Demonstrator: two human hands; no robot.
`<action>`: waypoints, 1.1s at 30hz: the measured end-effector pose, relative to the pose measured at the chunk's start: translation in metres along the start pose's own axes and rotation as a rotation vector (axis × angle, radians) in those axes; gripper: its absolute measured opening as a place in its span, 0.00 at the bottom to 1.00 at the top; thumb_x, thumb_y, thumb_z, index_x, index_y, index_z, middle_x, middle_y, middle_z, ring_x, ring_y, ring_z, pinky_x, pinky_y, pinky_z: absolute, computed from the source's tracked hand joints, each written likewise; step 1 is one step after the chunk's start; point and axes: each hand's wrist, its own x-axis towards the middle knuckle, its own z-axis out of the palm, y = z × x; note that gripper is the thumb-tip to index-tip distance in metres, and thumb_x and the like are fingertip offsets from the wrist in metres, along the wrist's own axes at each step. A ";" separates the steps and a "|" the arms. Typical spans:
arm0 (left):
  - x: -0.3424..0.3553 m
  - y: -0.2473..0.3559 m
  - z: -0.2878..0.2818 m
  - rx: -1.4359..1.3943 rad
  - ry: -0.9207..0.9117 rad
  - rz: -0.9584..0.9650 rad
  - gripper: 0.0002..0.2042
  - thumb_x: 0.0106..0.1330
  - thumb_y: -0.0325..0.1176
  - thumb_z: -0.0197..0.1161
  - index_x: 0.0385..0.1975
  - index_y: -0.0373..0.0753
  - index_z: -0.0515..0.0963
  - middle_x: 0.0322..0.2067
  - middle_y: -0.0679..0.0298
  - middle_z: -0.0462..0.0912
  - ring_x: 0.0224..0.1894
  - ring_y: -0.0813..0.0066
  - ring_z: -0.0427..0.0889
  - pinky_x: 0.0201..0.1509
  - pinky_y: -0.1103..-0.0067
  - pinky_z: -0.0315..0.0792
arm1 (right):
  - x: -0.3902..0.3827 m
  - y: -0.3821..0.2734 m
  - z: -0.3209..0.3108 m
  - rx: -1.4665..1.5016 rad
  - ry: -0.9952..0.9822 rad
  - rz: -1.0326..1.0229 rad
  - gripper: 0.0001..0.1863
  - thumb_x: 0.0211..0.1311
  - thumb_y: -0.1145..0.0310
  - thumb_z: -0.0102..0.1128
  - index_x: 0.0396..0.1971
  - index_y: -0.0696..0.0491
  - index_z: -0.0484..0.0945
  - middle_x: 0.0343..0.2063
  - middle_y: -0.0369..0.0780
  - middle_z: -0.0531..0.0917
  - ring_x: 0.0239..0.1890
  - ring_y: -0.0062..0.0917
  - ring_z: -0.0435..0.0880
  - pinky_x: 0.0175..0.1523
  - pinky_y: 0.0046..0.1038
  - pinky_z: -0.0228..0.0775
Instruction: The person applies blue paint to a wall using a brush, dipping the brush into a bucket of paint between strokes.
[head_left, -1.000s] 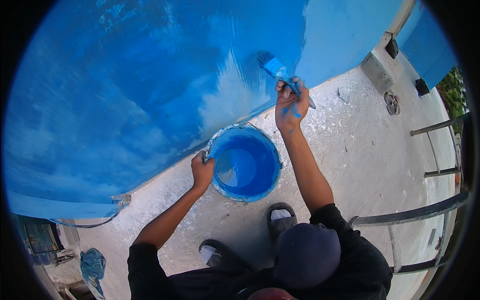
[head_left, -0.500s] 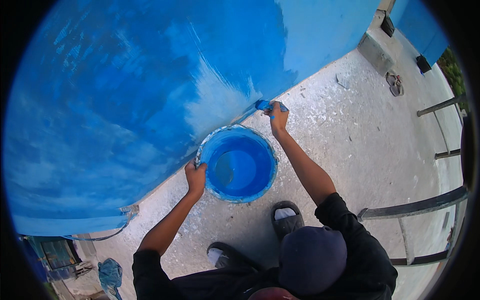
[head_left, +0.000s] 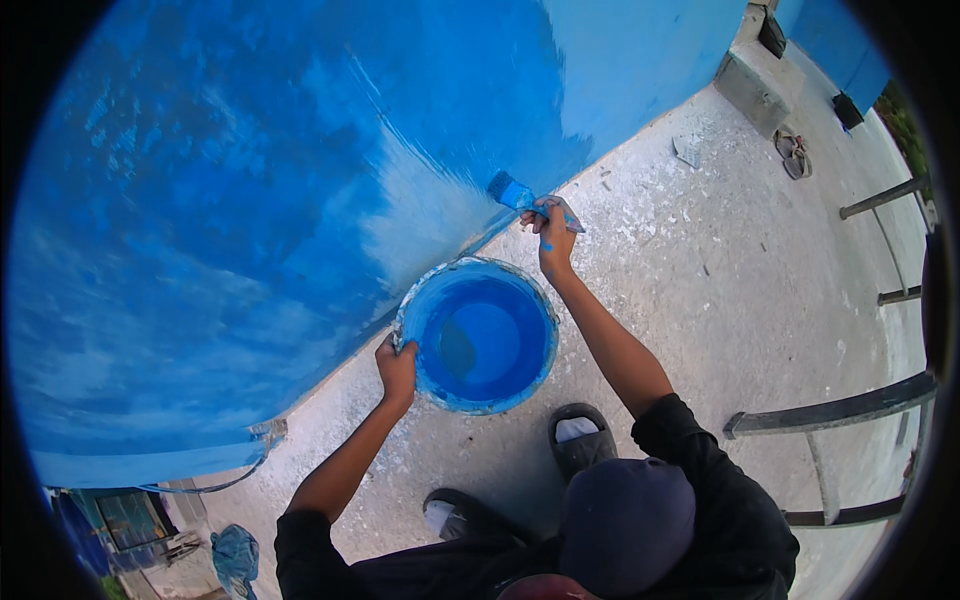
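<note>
My right hand is closed round the handle of a paintbrush, and blue paint marks the skin near the wrist. The blue-coated bristles are at the lower part of the wall, which carries uneven dark and light blue paint; whether they touch it I cannot tell. A paler patch lies just left of the brush. My left hand grips the left rim of a round bucket, thumb over the edge. Blue paint coats the bucket's inside and pools at the bottom.
Paint specks cover the concrete floor. Metal railings run along the right. A concrete step and a pair of sandals are at the upper right. A blue plastic bag lies at the lower left, near a cable.
My right hand has turned the brush so that its bristles point up and left against the wall side, more of it showing. My left hand still holds the bucket's rim.
</note>
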 end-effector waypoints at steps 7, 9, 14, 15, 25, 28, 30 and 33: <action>-0.005 -0.023 -0.016 0.022 0.003 -0.119 0.07 0.57 0.24 0.55 0.33 0.33 0.77 0.27 0.68 0.77 0.27 0.81 0.70 0.32 0.77 0.64 | 0.010 0.018 -0.024 -0.289 0.164 0.210 0.13 0.65 0.66 0.48 0.32 0.61 0.77 0.21 0.42 0.79 0.24 0.24 0.80 0.32 0.25 0.75; 0.000 -0.036 -0.019 -0.034 -0.001 -0.088 0.07 0.57 0.24 0.55 0.33 0.33 0.77 0.27 0.68 0.77 0.27 0.81 0.70 0.32 0.77 0.65 | 0.015 0.004 -0.009 -0.167 0.116 0.165 0.13 0.66 0.68 0.47 0.32 0.61 0.77 0.23 0.42 0.79 0.23 0.23 0.81 0.30 0.24 0.74; -0.005 -0.033 -0.020 0.023 0.021 -0.062 0.07 0.57 0.25 0.55 0.34 0.32 0.77 0.27 0.67 0.78 0.28 0.79 0.73 0.34 0.78 0.67 | 0.016 -0.042 0.017 0.240 0.041 -0.078 0.13 0.66 0.66 0.46 0.35 0.63 0.72 0.15 0.41 0.71 0.25 0.29 0.76 0.37 0.32 0.74; -0.005 -0.033 -0.019 0.013 0.021 -0.050 0.07 0.57 0.25 0.55 0.34 0.32 0.77 0.27 0.66 0.79 0.29 0.79 0.73 0.35 0.78 0.67 | 0.017 -0.042 0.012 0.219 0.036 -0.071 0.14 0.67 0.65 0.46 0.35 0.62 0.72 0.16 0.40 0.70 0.26 0.29 0.77 0.38 0.32 0.74; 0.000 -0.037 -0.019 0.049 0.012 -0.027 0.07 0.57 0.26 0.56 0.33 0.33 0.77 0.25 0.67 0.78 0.27 0.80 0.72 0.33 0.77 0.66 | 0.011 0.036 -0.057 -0.243 0.206 0.181 0.14 0.67 0.65 0.44 0.33 0.61 0.76 0.20 0.42 0.77 0.23 0.23 0.78 0.33 0.26 0.74; -0.001 -0.039 -0.017 0.050 0.027 0.043 0.06 0.57 0.26 0.56 0.31 0.33 0.77 0.23 0.68 0.76 0.25 0.80 0.71 0.31 0.76 0.65 | 0.018 0.022 -0.030 -0.087 0.082 0.100 0.15 0.65 0.64 0.48 0.37 0.62 0.75 0.19 0.40 0.74 0.26 0.25 0.78 0.38 0.27 0.75; -0.003 -0.035 -0.018 0.060 0.034 0.071 0.05 0.57 0.26 0.56 0.30 0.33 0.76 0.22 0.69 0.75 0.24 0.81 0.70 0.29 0.77 0.64 | 0.018 0.003 -0.010 0.031 0.058 0.064 0.15 0.68 0.64 0.45 0.37 0.62 0.74 0.18 0.39 0.73 0.27 0.25 0.77 0.39 0.28 0.74; -0.003 -0.033 -0.023 0.087 0.024 -0.058 0.05 0.57 0.25 0.56 0.30 0.33 0.77 0.22 0.68 0.76 0.24 0.80 0.71 0.29 0.77 0.65 | 0.015 -0.007 -0.010 0.167 0.085 0.068 0.16 0.68 0.64 0.45 0.39 0.63 0.73 0.18 0.37 0.70 0.28 0.25 0.77 0.41 0.29 0.74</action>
